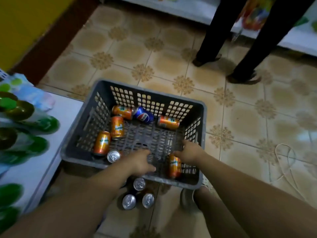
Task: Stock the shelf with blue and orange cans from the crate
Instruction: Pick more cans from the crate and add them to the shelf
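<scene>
Both the left hand [140, 160] and right hand [189, 152] reach into the crate [203, 117], fingers loosely spread and holding nothing. The right is just beside an orange can [175, 167], and it should wrap that can's middle firmly. A blue can [143, 115] lies by the far wall.

Your bare left forearm [96, 188] comes in from the lower left of the frame, and your bare right forearm [240, 184] from the lower right. Your left hand [140, 161] is palm down, fingers loosely stretched forward. Your right hand [188, 151], just right of it, spreads thumb and forefinger.
</scene>
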Motion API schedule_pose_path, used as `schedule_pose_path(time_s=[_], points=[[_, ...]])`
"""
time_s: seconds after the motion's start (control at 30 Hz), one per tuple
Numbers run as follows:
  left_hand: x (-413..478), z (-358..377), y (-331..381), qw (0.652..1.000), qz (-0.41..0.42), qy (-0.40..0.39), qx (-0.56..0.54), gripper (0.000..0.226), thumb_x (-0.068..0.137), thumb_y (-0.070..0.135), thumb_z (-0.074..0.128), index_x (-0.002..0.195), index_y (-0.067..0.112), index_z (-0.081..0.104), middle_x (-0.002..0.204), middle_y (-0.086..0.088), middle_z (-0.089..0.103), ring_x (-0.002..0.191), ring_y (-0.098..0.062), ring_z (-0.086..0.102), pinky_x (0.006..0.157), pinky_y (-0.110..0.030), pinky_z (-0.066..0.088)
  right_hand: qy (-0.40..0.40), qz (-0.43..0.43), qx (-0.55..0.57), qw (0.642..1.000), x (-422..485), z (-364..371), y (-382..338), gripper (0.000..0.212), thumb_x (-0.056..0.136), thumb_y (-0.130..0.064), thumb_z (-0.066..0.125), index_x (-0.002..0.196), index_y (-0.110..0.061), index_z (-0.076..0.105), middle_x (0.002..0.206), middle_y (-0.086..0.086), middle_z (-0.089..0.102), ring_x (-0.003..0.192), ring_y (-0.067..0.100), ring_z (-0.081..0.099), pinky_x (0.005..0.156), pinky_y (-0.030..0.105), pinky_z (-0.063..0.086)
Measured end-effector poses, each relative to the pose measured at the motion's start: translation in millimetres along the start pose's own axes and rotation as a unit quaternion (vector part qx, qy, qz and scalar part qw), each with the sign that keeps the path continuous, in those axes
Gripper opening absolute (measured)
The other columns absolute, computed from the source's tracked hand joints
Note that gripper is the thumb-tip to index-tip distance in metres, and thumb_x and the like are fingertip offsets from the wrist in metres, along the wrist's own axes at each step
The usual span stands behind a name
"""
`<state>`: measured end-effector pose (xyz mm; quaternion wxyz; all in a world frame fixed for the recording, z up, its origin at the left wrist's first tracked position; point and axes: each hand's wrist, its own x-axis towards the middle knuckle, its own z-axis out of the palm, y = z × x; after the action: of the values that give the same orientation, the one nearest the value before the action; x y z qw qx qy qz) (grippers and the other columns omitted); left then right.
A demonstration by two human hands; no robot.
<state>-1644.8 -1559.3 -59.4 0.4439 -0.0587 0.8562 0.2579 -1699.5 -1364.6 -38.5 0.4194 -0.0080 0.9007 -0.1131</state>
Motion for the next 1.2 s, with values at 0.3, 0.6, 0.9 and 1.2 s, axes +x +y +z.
schedule_pose_path(time_s=[0.3,0.6,0.9,1.2], points=[[132,49,-38,0.985,-0.016,-0.142,-0.092,0.097,0.075,0.045,0.074,0.151,0.029,0.016,0.157,0.0,0.024,0.135,-0.023,0.039,0.108,-0.04,0.04,-0.079,0.008,-0.13,0.988,132,77,36,0.071,0.087,-0.035,0.065,0.147,-0.016,0.032,0.146,0.014,0.035,0.129,0.033,0.039,0.107,0.048,0.038],[155,51,-46,0.981,-0.032,-0.172,-0.083,0.089,0.08,0.042,0.072,0.151,0.023,0.021,0.155,-0.001,0.028,0.134,-0.025,0.039,0.108,-0.04,0.039,-0.068,0.009,-0.066,0.996,161,101,38,0.061,0.084,-0.026,0.071,0.134,-0.015,0.038,0.129,0.013,0.052,0.114,0.029,0.054,0.085,0.034,0.047],[61,6,-26,0.962,0.054,-0.024,-0.266,0.081,0.071,0.026,0.082,0.137,0.032,0.036,0.128,0.007,0.056,0.114,-0.013,0.056,0.104,-0.036,0.042,0.05,-0.103,0.278,0.954,60,21,-22,0.055,0.07,-0.029,0.082,0.116,-0.024,0.052,0.109,-0.008,0.055,0.099,0.012,0.057,0.079,0.027,0.052],[-131,-89,1,0.871,0.143,0.217,-0.417,0.052,0.076,0.015,0.077,0.118,0.025,0.049,0.097,0.013,0.06,0.085,0.0,0.058,0.07,-0.017,0.046,0.079,-0.182,0.56,0.804,-93,-65,-128,0.042,0.084,-0.035,0.07,0.12,-0.018,0.058,0.116,0.009,0.063,0.102,0.027,0.063,0.082,0.044,0.055]])
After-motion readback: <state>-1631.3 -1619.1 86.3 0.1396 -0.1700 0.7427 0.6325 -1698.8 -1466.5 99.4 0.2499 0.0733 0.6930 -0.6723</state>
